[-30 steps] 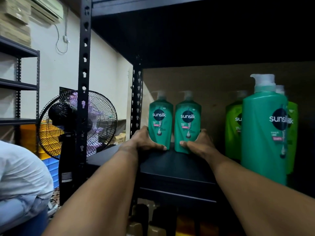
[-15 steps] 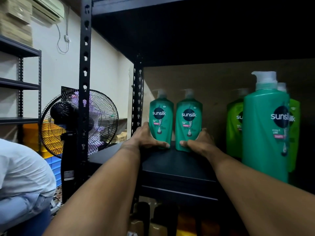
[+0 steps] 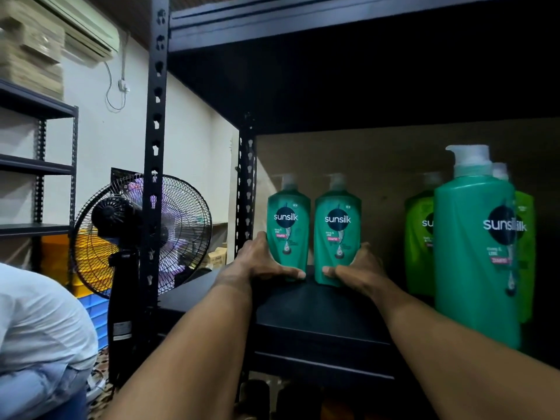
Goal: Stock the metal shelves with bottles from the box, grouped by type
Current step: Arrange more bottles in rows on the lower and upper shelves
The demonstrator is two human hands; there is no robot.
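Fingers [image 3: 292, 272] of our left hand [image 3: 257, 262] curl round the bottom of the left green bottle [image 3: 288, 225] and our right hand [image 3: 360, 268] holds the right green bottle [image 3: 337, 231] the same way, both standing straight up, side by side, far back on the shelf [image 3: 318, 313].

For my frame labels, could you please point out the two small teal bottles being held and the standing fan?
left teal bottle [image 3: 285, 217]: head view, on its dark round logo.
right teal bottle [image 3: 337, 219]: head view, on its dark round logo.
standing fan [image 3: 112, 214]: head view, on its motor housing.
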